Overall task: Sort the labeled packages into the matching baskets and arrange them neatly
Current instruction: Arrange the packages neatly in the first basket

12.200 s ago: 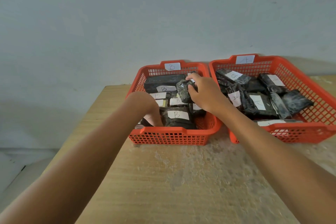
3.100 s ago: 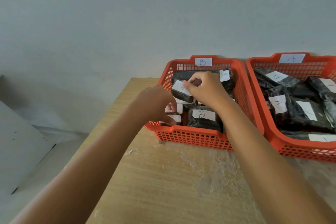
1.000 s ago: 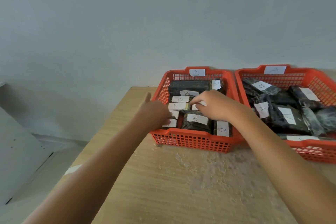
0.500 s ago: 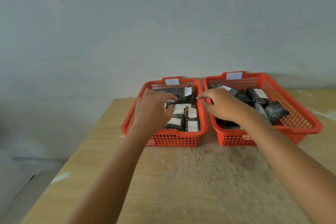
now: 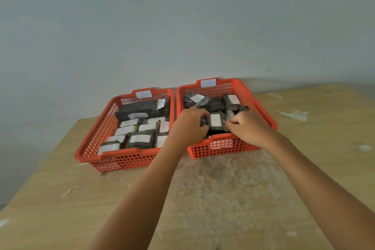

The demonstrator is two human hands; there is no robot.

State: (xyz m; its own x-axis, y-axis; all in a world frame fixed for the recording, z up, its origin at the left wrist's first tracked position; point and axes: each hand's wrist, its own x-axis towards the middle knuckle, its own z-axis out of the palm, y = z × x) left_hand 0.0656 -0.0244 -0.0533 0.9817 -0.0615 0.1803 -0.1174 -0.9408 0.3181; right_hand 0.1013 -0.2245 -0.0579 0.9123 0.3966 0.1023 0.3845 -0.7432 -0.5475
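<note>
1. Two orange perforated plastic baskets sit side by side on a pale wooden table (image 5: 223,199) against a grey wall. The left basket (image 5: 97,138) carries a white tag that is too blurred to read here, and the right basket (image 5: 261,107) carries another blurred tag.
2. As a judgement, sorting looks finished: no package lies on the table, and every dark wrapped package with a white paper label sits inside one basket or the other.
3. The left basket's packages (image 5: 140,128) lie flat in fairly even rows with labels up, so that side looks arranged.
4. The right basket's packages (image 5: 215,105) lie at mixed angles, so tidying there seems to be what is left.
5. The left hand (image 5: 188,126) curls its fingers on the left edge of a dark package with an "A" label (image 5: 216,122) near the front of the right basket.
6. The right hand (image 5: 246,126) has its fingers curled at the same package's right side, beside a crumpled dark wrap; whether it pinches the labelled package or that wrap, I cannot tell.
7. Half a second earlier the left hand hovered over the left basket and the right hand was just reaching the right basket's inner rim; now both work inside the right basket.
8. A second earlier both hands were in the left basket.
</note>
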